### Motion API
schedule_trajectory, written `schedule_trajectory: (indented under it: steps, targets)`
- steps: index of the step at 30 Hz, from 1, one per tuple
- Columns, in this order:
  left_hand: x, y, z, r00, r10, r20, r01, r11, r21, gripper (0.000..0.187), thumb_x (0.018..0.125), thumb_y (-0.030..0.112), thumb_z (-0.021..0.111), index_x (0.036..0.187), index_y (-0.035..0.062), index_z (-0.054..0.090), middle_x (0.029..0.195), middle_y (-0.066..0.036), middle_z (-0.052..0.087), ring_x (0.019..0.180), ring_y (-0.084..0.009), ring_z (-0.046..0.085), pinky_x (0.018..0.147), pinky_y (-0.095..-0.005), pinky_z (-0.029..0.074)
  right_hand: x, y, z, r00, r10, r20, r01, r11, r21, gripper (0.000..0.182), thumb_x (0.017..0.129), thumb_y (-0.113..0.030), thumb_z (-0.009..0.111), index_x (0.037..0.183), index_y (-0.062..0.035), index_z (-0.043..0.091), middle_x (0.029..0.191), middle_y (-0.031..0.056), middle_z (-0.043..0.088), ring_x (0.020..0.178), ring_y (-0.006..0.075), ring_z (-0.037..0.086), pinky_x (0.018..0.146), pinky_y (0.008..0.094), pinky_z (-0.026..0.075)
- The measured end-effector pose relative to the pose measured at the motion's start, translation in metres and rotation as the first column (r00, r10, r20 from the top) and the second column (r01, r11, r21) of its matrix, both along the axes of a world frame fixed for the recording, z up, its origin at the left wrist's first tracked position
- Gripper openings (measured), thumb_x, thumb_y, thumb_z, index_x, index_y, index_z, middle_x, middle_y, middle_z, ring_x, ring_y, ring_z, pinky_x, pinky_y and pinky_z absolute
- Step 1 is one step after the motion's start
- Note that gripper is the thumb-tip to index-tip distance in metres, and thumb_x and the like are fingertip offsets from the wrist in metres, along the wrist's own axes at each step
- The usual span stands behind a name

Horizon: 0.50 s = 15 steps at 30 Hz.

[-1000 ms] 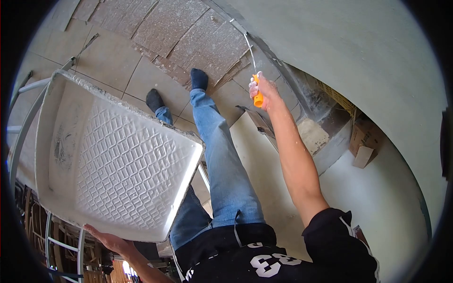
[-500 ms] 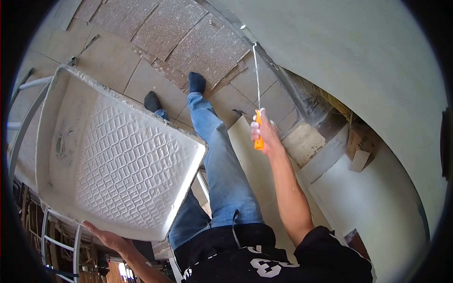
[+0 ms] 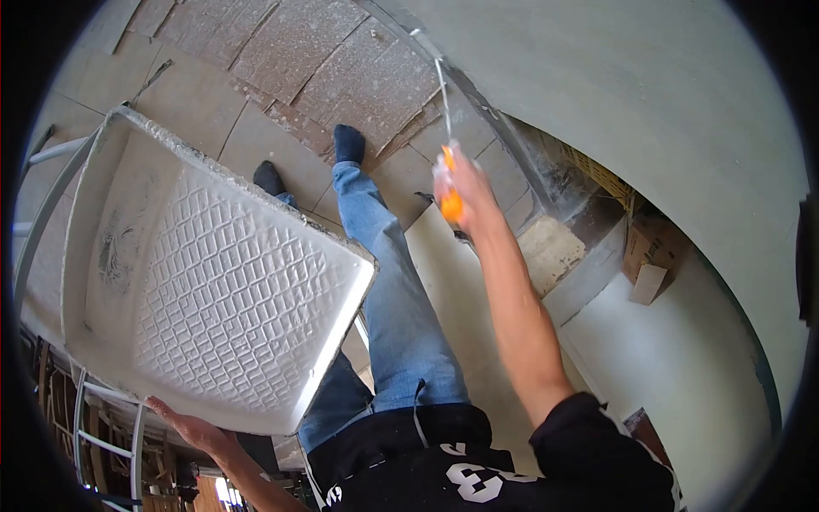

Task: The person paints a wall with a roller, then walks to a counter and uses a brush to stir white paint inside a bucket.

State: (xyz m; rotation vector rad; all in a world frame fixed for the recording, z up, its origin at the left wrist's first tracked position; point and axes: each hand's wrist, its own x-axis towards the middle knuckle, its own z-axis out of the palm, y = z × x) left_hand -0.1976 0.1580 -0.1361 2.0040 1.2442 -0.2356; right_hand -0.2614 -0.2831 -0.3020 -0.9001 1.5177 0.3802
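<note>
My right hand [image 3: 466, 189] is wrapped round the orange handle of a paint roller [image 3: 451, 207], slightly blurred. Its white-coated metal rod runs up to the edge of the pale wall [image 3: 631, 111]; no roller head can be made out. On my left is a big white paint tray [image 3: 90, 299], tilted, its ridged slope coated in wet white paint. My left hand [image 3: 192, 428] grips the tray's near lower edge, some fingers hidden beneath it. White paint marks the fingers of my right hand.
Metal ladder parts [image 3: 107, 444] show beside and below the tray. Speckled cardboard sheets [image 3: 341, 77] cover part of the tiled floor [image 3: 256, 141]. A cardboard box [image 3: 653, 256] and a yellow crate [image 3: 597, 175] stand near the wall. My feet are on the tiles.
My right hand and the roller have moved up and slightly left, along the wall's edge. The tray and my left hand have barely shifted in view.
</note>
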Motion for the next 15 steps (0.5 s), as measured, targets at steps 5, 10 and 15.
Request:
schedule_trajectory:
  steps: [5, 10, 15]
  targets:
    - [0.004, -0.011, 0.002, 1.0, 0.016, -0.003, -0.015, 0.998, 0.067, 0.07, 0.097, 0.053, 0.032, 0.15, 0.0098, 0.017, 0.154, -0.009, 0.019, 0.14, -0.0271, 0.023, 0.115, -0.0418, 0.019, 0.046, 0.012, -0.012, 0.992, -0.129, 0.016, 0.128, 0.991, 0.034, 0.031, 0.1, -0.036, 0.041, 0.086, -0.0089, 0.046, 0.059, -0.0022, 0.041, 0.045, 0.0085, 0.04, 0.043, 0.0237, 0.035]
    - [0.003, -0.012, -0.001, 1.0, 0.01, -0.03, -0.006, 0.994, 0.106, 0.071, 0.096, 0.055, 0.032, 0.149, 0.0101, 0.017, 0.154, -0.009, 0.019, 0.14, -0.027, 0.023, 0.115, -0.0422, 0.019, 0.035, -0.006, -0.015, 0.999, -0.002, 0.035, 0.004, 0.999, -0.043, 0.034, 0.098, -0.034, 0.041, 0.078, -0.0063, 0.044, 0.057, -0.0001, 0.041, 0.044, 0.0104, 0.041, 0.042, 0.0269, 0.037]
    - [0.006, -0.022, 0.001, 0.998, 0.063, -0.025, -0.059, 0.99, 0.13, 0.073, 0.096, 0.056, 0.032, 0.15, 0.0098, 0.015, 0.154, -0.009, 0.018, 0.14, -0.0276, 0.022, 0.115, -0.0428, 0.019, 0.042, -0.025, -0.012, 0.993, -0.116, 0.037, 0.114, 0.992, 0.045, 0.034, 0.098, -0.036, 0.045, 0.08, -0.0071, 0.047, 0.057, -0.0013, 0.041, 0.045, 0.009, 0.041, 0.041, 0.025, 0.034]
